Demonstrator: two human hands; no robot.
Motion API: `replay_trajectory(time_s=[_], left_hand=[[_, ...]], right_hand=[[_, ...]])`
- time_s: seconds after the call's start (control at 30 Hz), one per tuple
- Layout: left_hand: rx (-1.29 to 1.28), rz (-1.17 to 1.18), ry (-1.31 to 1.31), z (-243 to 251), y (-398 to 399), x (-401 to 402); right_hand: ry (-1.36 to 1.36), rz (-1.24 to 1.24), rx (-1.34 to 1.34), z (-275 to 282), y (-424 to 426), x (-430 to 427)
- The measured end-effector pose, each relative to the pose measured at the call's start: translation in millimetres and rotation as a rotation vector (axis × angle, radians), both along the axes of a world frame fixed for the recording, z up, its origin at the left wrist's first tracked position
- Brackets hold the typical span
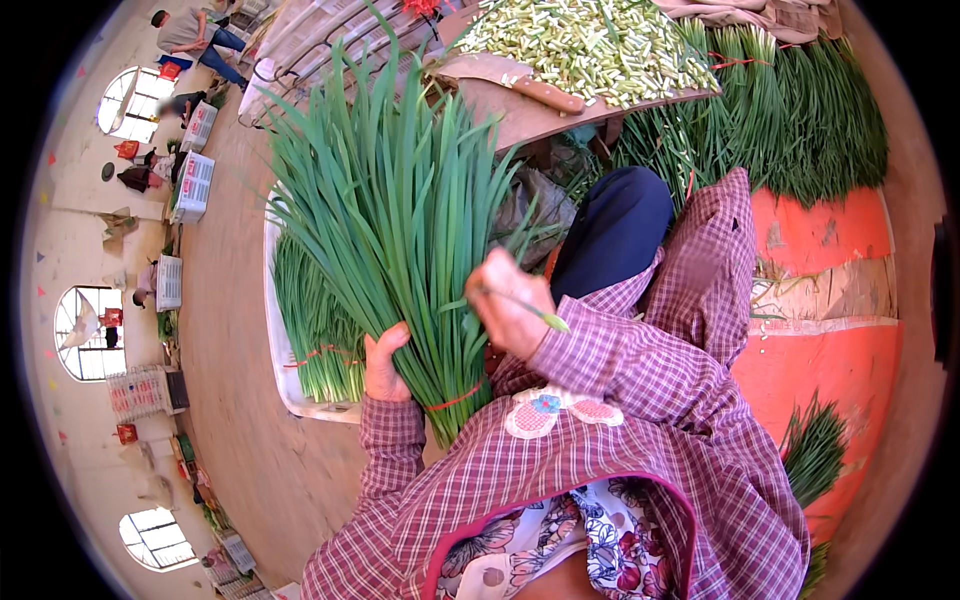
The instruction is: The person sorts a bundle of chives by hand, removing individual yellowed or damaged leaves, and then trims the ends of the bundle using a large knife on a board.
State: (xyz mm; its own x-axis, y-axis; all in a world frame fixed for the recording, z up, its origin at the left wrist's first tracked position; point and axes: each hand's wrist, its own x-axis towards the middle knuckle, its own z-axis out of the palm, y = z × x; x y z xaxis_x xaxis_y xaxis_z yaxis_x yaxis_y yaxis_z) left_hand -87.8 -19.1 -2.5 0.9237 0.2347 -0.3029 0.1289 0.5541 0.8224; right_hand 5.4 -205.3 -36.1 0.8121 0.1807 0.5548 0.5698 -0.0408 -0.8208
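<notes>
A large bundle of green garlic chives (420,247), with a red tie (455,396) round its lower part, stands fanned out before my chest. My left hand (388,364) grips the bundle's left side, thumb upward. At its right side is my right hand (510,300), curled round a thin chive stalk (536,309) whose pale bud end points right. Beyond the bundle, a knife with a wooden handle (546,95) lies on a board (517,124), beside a heap of short cut stalk ends (592,52). The bundle hides part of the blade.
A white plastic crate (289,397) holding tied chives stands at left. More chive bundles (802,120) lie at upper right on red sheeting (817,390), with a smaller bunch (816,450) lower down. Wire racks (315,52) stand behind. Several people and crates line the far wall.
</notes>
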Motion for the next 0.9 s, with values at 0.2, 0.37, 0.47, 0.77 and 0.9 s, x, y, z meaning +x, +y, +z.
replay_trajectory(time_s=[0.2, 0.37, 0.47, 0.77, 0.9], left_hand=[[0.006, -0.073, -0.053, -1.4, -10.4, -0.1], [0.01, -0.092, -0.083, 1.3, -14.1, 7.7], [0.022, -0.09, -0.031, -2.1, -8.6, 5.2], [-0.052, -0.128, 0.014, -9.4, 5.1, 3.9], [-0.071, -0.124, 0.031, -11.0, 7.7, 2.6]], right_hand=[[0.441, -0.146, 0.295, 23.7, -58.0, 64.9], [0.302, -0.277, -0.308, 31.2, -100.2, 88.6], [0.048, -0.454, -0.289, 72.6, -109.5, 87.7], [-0.579, -0.334, -0.308, 116.3, -68.5, 116.4], [-0.673, -0.273, -0.339, 112.6, -57.5, 128.1]])
